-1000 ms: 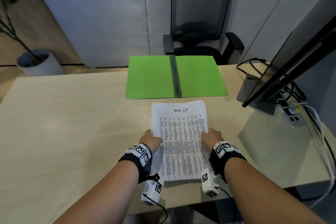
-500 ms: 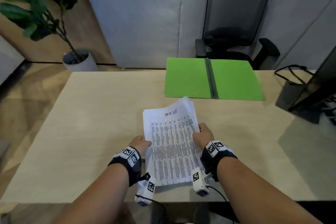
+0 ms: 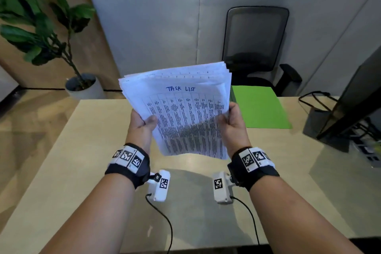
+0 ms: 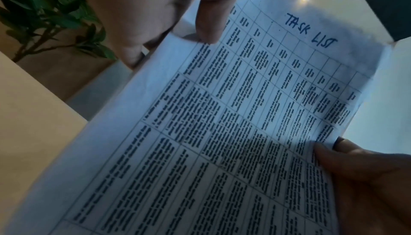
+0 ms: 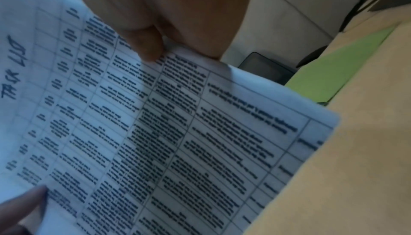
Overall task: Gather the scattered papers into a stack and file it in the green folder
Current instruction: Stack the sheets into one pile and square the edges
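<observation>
Head view: the stack of papers [image 3: 181,113] is held clear of the bench [image 3: 61,171], tilted with its top edge away from the person and its top sheet headed "TASK LIST" in blue ink. The left hand [image 3: 142,128] has its grip on the stack's left edge, thumb on the printed face and fingers hidden behind. The right hand [image 3: 233,123] has its grip on the stack's right edge in the same manner. The sheet edges at the top, above both grips, are fanned and not flush. Beyond the right grip, the green folder [image 3: 259,107] lies flat on the bench; its left part is hidden by the stack. Beyond the folder stands an office chair [image 3: 255,45]; beyond the left grip, off the bench, a potted plant [image 3: 41,33].

Left wrist view: the left thumb [image 4: 211,24] presses on the top sheet near its edge, and the right hand [image 4: 364,177] pinches the opposite edge.

Right wrist view: the right thumb [image 5: 146,43] lies on the printed table, and a strip of the folder [image 5: 338,70] shows past the stack's corner.
</observation>
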